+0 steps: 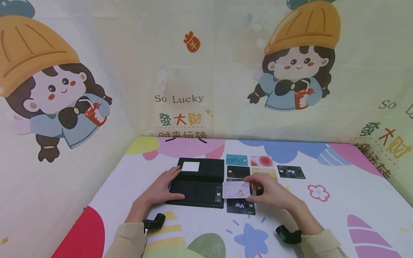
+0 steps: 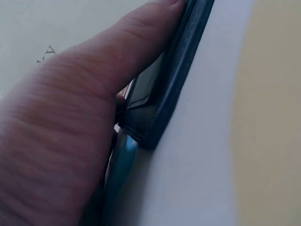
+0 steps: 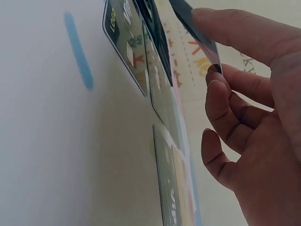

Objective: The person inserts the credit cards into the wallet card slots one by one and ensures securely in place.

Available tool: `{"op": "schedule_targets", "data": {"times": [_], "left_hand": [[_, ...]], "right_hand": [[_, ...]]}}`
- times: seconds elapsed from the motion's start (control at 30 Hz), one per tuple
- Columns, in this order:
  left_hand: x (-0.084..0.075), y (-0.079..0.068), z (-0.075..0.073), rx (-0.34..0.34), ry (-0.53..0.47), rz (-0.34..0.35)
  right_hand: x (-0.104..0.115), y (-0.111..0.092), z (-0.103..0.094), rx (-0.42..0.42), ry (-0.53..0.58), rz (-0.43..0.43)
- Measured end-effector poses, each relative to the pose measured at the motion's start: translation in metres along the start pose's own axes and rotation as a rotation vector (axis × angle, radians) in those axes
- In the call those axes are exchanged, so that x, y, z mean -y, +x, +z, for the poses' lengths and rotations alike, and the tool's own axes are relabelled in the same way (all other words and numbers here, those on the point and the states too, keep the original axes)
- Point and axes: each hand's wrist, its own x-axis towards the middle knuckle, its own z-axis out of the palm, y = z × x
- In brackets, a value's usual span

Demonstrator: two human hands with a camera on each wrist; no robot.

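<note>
A black wallet [image 1: 196, 195] lies unfolded on the table. Its upper panel bears a white rectangle [image 1: 190, 166], and a dark card [image 1: 218, 194] shows at the right of the lower panel. My left hand [image 1: 158, 190] rests on the wallet's left side, fingers on the upper panel and thumb on the lower; the left wrist view shows the thumb along the wallet's edge [image 2: 186, 61]. Between thumb and fingers my right hand [image 1: 274, 191] pinches a pale pink card [image 1: 235, 190], held by the wallet's right edge, over other cards. In the right wrist view that card [image 3: 200, 37] appears edge-on.
Right of the wallet lie several cards: teal [image 1: 237, 160], red-and-pink [image 1: 262, 161], black [image 1: 238, 172], gold [image 1: 266, 172] and a dark Vip card [image 1: 240, 208]. Another dark Vip card [image 1: 291, 172] sits farther right. A printed cloth wall [image 1: 232, 122] stands behind the table.
</note>
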Motion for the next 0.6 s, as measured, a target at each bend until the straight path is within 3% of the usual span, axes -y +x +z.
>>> {"op": "schedule_targets", "data": {"times": [0.6], "left_hand": [[0.0,0.0,0.0,-0.002,0.0,-0.01]], "right_hand": [[0.009,0.013,0.012,0.042,0.007,0.009]]}}
